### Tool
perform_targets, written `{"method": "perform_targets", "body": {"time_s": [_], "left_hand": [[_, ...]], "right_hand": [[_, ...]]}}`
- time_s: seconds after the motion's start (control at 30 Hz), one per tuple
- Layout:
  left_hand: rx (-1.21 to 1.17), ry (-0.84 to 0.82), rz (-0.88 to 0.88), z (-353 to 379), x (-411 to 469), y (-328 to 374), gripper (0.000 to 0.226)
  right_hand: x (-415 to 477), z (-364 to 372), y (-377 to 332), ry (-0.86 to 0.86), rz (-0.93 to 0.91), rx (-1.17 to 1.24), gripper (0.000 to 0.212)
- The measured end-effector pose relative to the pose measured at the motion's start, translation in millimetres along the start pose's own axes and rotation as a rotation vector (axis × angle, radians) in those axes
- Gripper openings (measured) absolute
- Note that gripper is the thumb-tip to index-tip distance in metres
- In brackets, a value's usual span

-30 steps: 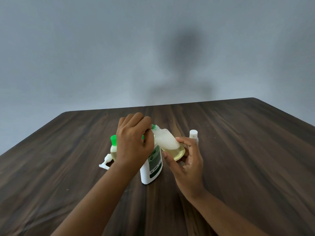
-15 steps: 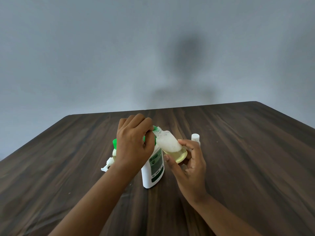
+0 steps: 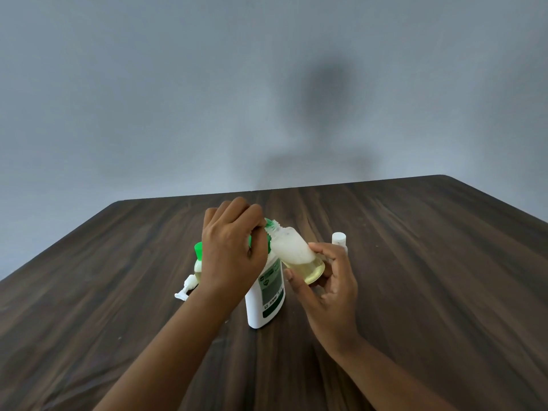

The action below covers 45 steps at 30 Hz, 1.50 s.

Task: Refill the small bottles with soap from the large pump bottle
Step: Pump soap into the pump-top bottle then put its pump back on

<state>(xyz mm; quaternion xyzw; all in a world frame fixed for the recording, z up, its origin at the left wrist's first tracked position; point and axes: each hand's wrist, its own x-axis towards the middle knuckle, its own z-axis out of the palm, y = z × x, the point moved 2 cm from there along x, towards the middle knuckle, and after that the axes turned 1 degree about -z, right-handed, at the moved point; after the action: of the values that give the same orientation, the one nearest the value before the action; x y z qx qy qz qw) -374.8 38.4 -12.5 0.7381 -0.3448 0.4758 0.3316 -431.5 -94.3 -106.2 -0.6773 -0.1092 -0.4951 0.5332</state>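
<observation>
Leaning over the large white bottle [image 3: 265, 298] that stands on the bench [image 3: 415, 262], the small bottle [image 3: 293, 250] is gripped by the right hand [image 3: 332, 286], left hand [image 3: 231, 256] fingers [image 3: 237, 212] clenched round its green cap [image 3: 268, 223].

Two forearms, bare right to the frame's lower edge. The left hand [image 3: 234, 253] and right hand [image 3: 329, 289] are bare as well, with short, pale nails on the right.
</observation>
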Motion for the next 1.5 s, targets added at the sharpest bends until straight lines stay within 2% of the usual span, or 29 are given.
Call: {"method": "perform_targets", "body": {"time_s": [0.3,0.57,0.77,1.17,1.5], "left_hand": [[-0.035,0.06,-0.044,10,-13,0,0.016],[0.01,-0.032,0.026,1,4,-1,0.016],[-0.047,0.02,-0.038,3,-7,1,0.016],[0.0,-0.05,0.016,-1,2,-2,0.017],[-0.047,0.008,-0.046,2,-12,-2,0.017]], "right_hand": [[-4,-2,3,-0.022,-0.001,-0.046,0.038],[-1,-1,-2,-0.005,0.0,-0.007,0.038],[-3,-1,0,-0.02,0.006,-0.036,0.039],[-4,0,1,-0.019,0.013,-0.033,0.039],[-6,0,1,-0.03,0.004,-0.066,0.039]]}}
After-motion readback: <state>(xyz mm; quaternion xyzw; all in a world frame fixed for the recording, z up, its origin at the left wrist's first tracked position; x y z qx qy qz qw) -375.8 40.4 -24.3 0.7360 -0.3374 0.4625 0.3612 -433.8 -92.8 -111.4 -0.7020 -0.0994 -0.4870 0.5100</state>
